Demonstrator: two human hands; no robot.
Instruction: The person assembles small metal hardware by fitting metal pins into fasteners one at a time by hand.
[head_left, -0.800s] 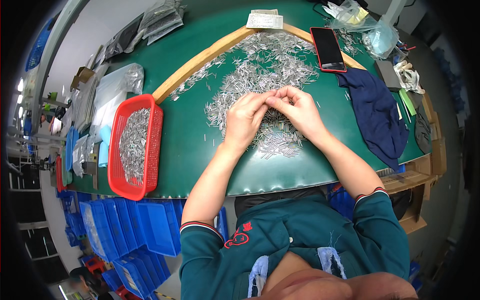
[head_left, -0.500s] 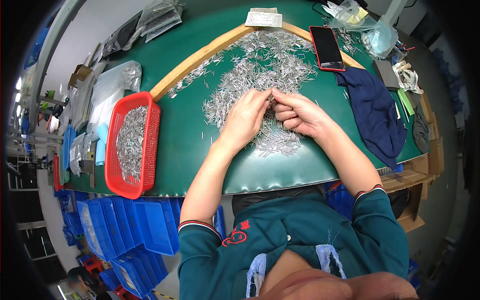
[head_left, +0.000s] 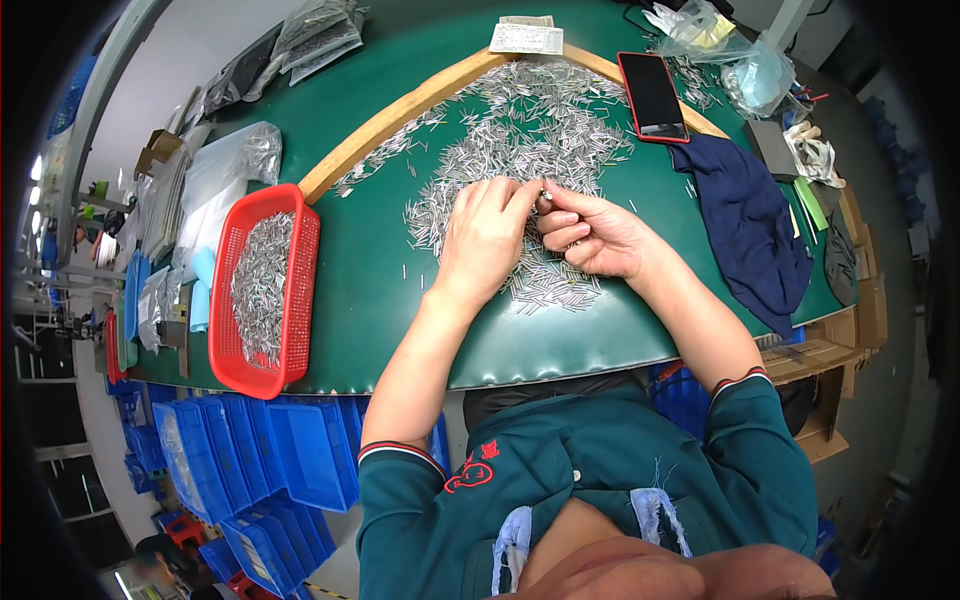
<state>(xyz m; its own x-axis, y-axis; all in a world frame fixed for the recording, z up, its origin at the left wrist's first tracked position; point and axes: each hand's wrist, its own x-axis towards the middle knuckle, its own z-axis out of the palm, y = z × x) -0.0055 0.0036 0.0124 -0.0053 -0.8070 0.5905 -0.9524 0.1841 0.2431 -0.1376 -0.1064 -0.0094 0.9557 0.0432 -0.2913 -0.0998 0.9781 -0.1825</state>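
To the right of the red basket (head_left: 304, 290), already well stocked with metal pins (head_left: 262, 285), a large loose pile (head_left: 550, 140) is left beneath the right hand (head_left: 605, 238), pinching a small metal piece (head_left: 545, 197), and the curled left hand (head_left: 485, 240), its hold unclear.

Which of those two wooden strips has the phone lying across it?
The right-hand strip, passing beneath the red-edged phone; the left-hand strip ends by the red basket.

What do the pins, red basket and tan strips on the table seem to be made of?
The pins look like metal: silvery, with bright glints. The red basket is probably plastic, slightly glossy, with evenly perforated walls. The tan strips seem to be bare wood, matte, with yellowish-brown colouring.
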